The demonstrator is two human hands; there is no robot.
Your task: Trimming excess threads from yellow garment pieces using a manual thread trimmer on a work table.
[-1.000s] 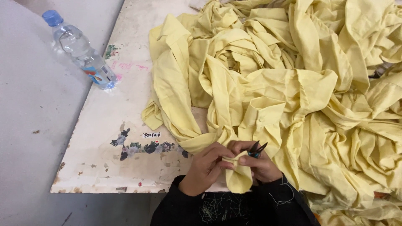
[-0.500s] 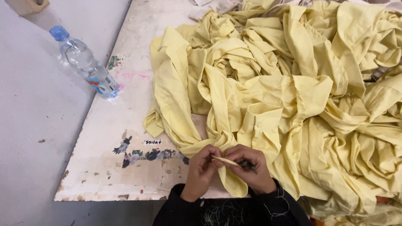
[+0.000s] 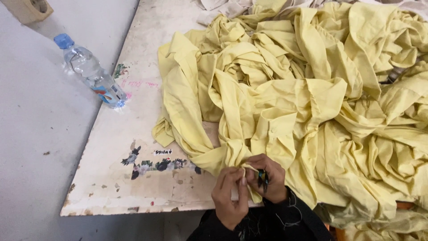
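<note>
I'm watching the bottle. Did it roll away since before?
No. The bottle lies at the same spot by the table's left edge, beside the pink scribble; only the camera shifted.

Two hands, the left hand (image 3: 229, 196) and the right hand (image 3: 269, 178), work at one counter (image 3: 147, 129). One heap of yellow cloth (image 3: 303, 102) covers it; separate pieces cannot be counted. One plastic bottle (image 3: 91, 73), one small dark tool (image 3: 263, 177), and one tape roll (image 3: 29, 8).

You are in a garment workshop: a big heap of pale yellow cloth (image 3: 303, 102) covers your worn, paint-chipped white table (image 3: 133, 178) from 12 to 4 o'clock. A plastic water bottle (image 3: 91, 73) lies at 10 o'clock, and a bare grey concrete floor (image 3: 31, 143) spreads at 9.
</note>
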